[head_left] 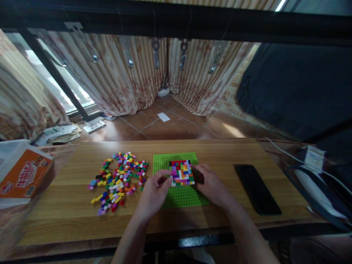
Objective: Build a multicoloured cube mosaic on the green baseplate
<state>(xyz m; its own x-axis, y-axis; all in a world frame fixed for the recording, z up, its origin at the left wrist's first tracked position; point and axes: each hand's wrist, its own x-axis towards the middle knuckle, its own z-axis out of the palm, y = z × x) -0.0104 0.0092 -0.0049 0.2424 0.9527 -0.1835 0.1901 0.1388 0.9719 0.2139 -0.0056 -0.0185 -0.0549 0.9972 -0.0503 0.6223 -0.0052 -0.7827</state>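
Note:
A small square panel of multicoloured building bricks (182,173) is held over the green baseplate (184,200), between my two hands. My left hand (154,192) pinches its left edge with thumb and fingers. On the opposite side, my right hand (210,183) grips the right edge, its fingertips partly hidden behind the panel. Whether the panel touches the baseplate below it I cannot tell. To the left of the baseplate, a scattered heap of loose bricks (118,183) in many colours lies on the wooden table (74,198).
A black phone (257,189) lies on the table's right side. An orange and white box (26,176) stands beyond the left edge. Past the right edge are a white cable (284,150) and a dark bag (316,194). Papers (59,134) lie on the floor.

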